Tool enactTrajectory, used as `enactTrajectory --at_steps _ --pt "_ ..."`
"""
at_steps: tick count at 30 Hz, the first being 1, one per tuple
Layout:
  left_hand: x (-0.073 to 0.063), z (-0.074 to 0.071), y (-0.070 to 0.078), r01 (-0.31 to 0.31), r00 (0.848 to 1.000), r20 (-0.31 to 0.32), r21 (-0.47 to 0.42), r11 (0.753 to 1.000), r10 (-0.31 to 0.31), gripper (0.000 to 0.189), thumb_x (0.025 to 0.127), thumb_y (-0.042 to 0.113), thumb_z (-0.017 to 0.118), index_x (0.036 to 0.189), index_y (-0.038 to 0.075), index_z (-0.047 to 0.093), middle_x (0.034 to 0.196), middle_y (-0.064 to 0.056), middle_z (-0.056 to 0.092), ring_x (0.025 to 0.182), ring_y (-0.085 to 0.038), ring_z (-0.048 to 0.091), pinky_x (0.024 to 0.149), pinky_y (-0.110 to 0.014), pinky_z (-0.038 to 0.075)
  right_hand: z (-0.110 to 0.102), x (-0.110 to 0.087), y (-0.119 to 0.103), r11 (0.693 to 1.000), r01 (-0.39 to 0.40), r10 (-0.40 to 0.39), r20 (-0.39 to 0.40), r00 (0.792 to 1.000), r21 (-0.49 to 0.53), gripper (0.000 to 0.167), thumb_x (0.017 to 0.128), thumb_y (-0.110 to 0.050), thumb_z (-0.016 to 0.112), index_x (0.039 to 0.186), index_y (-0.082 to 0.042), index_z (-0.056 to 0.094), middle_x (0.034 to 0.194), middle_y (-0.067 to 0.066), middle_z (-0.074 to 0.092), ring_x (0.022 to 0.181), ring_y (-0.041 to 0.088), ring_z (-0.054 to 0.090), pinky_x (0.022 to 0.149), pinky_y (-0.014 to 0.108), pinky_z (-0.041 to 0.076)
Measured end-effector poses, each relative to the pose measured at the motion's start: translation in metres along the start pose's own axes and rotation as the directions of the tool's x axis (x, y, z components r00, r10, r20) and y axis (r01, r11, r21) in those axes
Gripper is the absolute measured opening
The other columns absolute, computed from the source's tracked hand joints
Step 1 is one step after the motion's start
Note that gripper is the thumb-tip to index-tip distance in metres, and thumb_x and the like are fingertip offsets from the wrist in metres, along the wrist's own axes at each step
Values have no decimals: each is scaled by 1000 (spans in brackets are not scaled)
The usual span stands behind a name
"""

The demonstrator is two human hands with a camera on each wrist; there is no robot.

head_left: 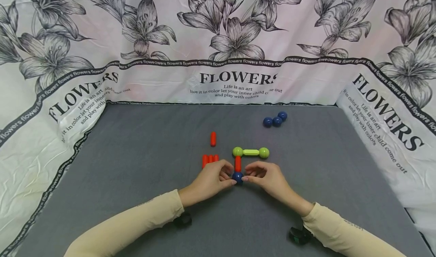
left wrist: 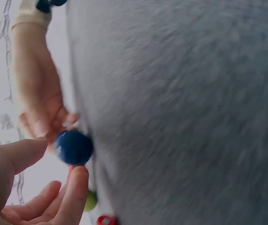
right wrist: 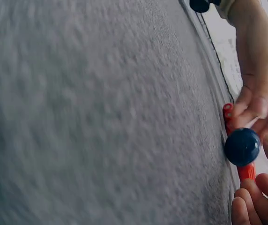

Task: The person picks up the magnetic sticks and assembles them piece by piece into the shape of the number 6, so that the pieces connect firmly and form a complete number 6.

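Note:
A blue ball (head_left: pixel 237 178) sits at the near end of a red rod (head_left: pixel 238 164). The rod's far end meets a green ball (head_left: pixel 237 151), and a light green bar (head_left: pixel 251 152) links that to a second green ball (head_left: pixel 264 152). From the left, my left hand (head_left: pixel 212 179) holds the blue ball with thumb and fingertip. My right hand (head_left: pixel 269 177) holds it from the other side, thumb against it and fingers curled near the rod. In the left wrist view the blue ball (left wrist: pixel 74 147) lies between both hands; the right wrist view shows the ball (right wrist: pixel 242 146) with the rod (right wrist: pixel 247 172) beneath.
Several loose red rods (head_left: pixel 210 159) lie side by side just beyond my left hand, partly covered by it. Another red rod (head_left: pixel 213 139) lies farther back. Three blue balls (head_left: pixel 277 121) rest at the back right of the grey tabletop (head_left: pixel 153 136). Flower-printed cloth (head_left: pixel 163 83) borders it.

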State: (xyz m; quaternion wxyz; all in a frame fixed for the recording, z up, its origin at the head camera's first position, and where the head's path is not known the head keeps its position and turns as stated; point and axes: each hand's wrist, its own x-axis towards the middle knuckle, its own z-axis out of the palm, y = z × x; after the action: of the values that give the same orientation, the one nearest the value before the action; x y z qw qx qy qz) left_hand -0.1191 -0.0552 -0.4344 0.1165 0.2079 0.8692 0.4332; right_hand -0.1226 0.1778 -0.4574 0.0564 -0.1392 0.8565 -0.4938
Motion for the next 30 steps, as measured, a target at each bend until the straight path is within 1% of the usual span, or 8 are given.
enactTrajectory --at_steps 3,6,10,13,17,22,25,30 --pt "-1 -13 1 -16 999 -49 -22 1000 15 34 88 21 76 116 6 64 109 -9 70 87 -12 69 75 -20 56 3 -1 -1 1000 -10 10 -2 1000 7 30 78 -30 84 101 -13 74 86 2 74 72 4 65 64 21 54" --pt "-1 -27 0 -31 992 -121 -31 999 27 32 88 20 76 116 7 65 110 -10 70 87 -13 68 75 -22 56 7 -2 -1 1000 -17 17 -2 1000 -1 31 77 -32 85 100 -14 74 86 2 73 72 4 65 65 21 54" --pt "2 -44 -7 -28 979 -202 -9 1000 26 31 87 19 77 114 10 66 112 -9 70 90 -14 67 77 -27 56 10 -3 -1 1000 -21 21 -7 1000 -8 32 76 -34 85 99 -15 73 86 1 73 71 4 63 65 21 53" --pt "8 -55 -14 -25 973 -230 11 1000 27 31 88 21 76 115 9 66 114 -9 70 95 -18 67 83 -33 56 11 -3 -2 1000 -31 31 -19 999 -4 32 76 -35 86 99 -16 73 86 1 72 71 4 63 65 21 53" --pt "23 -69 -27 -3 971 -241 19 1000 7 34 90 22 74 118 7 64 117 -10 68 103 -23 66 89 -39 54 11 -3 -3 999 -46 46 -28 999 -3 32 75 -35 86 97 -17 72 86 1 72 71 5 63 65 21 53" --pt "45 -79 -48 25 977 -214 32 999 -17 42 90 21 74 126 5 61 120 -12 67 105 -25 64 91 -40 55 12 -2 -4 999 -54 53 -25 998 -1 30 76 -33 86 96 -16 72 86 0 72 71 6 62 65 21 52" --pt "58 -83 -58 29 982 -188 47 998 -19 45 92 23 72 131 5 58 117 -12 67 102 -26 64 88 -40 55 13 -2 -4 998 -59 59 -30 998 -2 28 77 -32 85 95 -16 72 85 0 72 70 6 62 65 21 52" --pt "76 -85 -70 83 988 -135 75 994 -72 47 96 30 66 136 10 55 114 -11 67 100 -25 64 81 -35 53 14 -2 -6 997 -77 77 -26 997 -13 27 78 -34 84 94 -16 72 82 -1 71 69 7 60 64 21 51"
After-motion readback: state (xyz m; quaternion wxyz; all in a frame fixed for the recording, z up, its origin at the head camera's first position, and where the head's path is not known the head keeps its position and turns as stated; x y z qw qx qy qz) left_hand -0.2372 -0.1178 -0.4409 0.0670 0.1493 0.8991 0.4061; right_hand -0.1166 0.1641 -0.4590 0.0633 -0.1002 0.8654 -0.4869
